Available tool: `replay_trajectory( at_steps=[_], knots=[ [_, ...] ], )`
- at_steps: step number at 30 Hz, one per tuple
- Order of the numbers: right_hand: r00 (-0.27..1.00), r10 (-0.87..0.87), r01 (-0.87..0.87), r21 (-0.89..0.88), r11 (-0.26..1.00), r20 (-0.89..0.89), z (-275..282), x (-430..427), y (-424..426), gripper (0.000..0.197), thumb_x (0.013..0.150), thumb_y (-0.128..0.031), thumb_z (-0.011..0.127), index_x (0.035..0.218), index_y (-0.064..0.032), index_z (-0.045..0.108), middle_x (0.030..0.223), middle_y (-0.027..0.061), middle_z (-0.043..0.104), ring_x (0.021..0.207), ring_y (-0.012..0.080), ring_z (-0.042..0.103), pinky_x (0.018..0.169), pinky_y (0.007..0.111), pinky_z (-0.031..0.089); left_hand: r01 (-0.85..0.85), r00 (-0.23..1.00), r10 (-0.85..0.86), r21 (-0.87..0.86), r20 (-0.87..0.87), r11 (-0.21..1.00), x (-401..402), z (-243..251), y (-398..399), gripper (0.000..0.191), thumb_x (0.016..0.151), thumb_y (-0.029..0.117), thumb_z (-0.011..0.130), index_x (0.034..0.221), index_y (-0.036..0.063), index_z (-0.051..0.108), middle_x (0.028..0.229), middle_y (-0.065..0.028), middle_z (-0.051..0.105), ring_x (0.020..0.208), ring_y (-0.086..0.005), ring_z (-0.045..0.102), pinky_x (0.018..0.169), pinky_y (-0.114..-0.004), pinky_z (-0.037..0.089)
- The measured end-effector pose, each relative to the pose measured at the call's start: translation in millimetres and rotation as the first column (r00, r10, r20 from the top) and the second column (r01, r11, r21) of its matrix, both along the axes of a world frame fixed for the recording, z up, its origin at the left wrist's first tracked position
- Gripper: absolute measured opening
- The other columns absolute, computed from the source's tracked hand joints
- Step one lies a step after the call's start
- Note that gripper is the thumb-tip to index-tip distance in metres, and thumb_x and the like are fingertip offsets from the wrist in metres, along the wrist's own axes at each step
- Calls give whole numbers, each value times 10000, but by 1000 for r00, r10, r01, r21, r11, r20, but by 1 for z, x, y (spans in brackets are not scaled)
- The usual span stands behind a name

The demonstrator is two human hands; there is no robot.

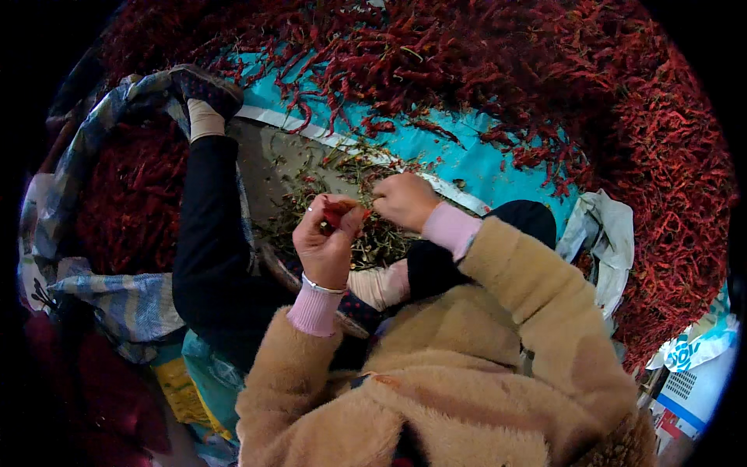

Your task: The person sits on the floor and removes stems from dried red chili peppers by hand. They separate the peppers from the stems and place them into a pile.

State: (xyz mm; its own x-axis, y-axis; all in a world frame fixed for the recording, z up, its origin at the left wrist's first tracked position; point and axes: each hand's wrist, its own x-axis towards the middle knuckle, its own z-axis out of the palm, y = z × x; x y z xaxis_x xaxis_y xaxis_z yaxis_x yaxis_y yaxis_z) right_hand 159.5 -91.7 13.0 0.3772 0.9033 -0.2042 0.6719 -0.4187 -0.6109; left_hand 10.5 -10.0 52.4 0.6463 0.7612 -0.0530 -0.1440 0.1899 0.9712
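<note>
My left hand (330, 236) is closed around a dried red chili pepper (338, 211), whose end shows near the thumb. Close to its right, my right hand (407, 201) has its fingers drawn together; it is somewhat blurred, and whether it pinches a stem cannot be told. Below both hands lies a heap of greenish chili stems and scraps (379, 236) on the grey floor. Dried red chilies (408, 70) are piled beyond the hands, partly on a turquoise sheet (484, 160).
At left, between my outstretched leg and its rolled rim, a checked woven sack (125, 295) holds red chilies (134, 192). My other leg is folded near the stems. A white plastic sack (604, 227) stands at right beside the large chili pile (671, 233). A white printed box (686, 385) is lower right.
</note>
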Motion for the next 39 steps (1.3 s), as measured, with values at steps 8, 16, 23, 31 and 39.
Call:
replay_trajectory(
  at_steps=[8, 16, 23, 31, 39],
  knots=[
    [697, 9, 62, 72, 995, -717, 42, 15, -8, 158, 859, -151, 574, 839, 2, 611, 650, 41, 561, 619, 87, 544, 578, 274, 443, -11, 997, -41, -620, -69, 784, -2, -21, 37, 135, 764, 76, 675, 861, 23, 597, 668, -33, 590, 569, -134, 568, 527, -242, 450],
    [867, 332, -343, 37, 939, -373, 33, 15, -8, 228, 903, -246, 538, 827, -46, 617, 671, 42, 592, 560, 184, 557, 527, 315, 429, 83, 963, -190, -462, -190, 883, 5, -15, 25, 126, 770, 73, 675, 876, 29, 623, 668, -20, 596, 524, -98, 545, 476, -213, 427],
    [909, -123, 20, 254, 967, 398, -23, 109, 1, 203, 813, -235, 581, 970, -107, 574, 978, 125, 571, 903, 332, 562, 726, 424, 478, -78, 995, 22, -589, -101, 804, 1, -31, 36, 113, 763, 48, 664, 859, 20, 610, 683, -44, 594, 529, -135, 551, 485, -267, 462],
    [830, -162, 172, 31, 985, 533, -38, 114, -10, 214, 746, -139, 628, 935, -52, 578, 870, 125, 603, 806, 300, 615, 679, 425, 503, -121, 990, 60, -573, -124, 811, 1, -37, 39, 88, 784, 50, 648, 858, 16, 615, 694, -51, 604, 559, -143, 572, 503, -270, 484],
    [650, -39, 200, 121, 972, -759, 36, 16, -4, 151, 774, -141, 687, 892, -54, 649, 744, -2, 633, 679, 49, 581, 547, 201, 434, 124, 964, -235, -578, -121, 806, -3, -39, 26, 151, 797, 44, 618, 944, 9, 611, 844, -79, 650, 692, -179, 637, 627, -300, 526]
  ],
)
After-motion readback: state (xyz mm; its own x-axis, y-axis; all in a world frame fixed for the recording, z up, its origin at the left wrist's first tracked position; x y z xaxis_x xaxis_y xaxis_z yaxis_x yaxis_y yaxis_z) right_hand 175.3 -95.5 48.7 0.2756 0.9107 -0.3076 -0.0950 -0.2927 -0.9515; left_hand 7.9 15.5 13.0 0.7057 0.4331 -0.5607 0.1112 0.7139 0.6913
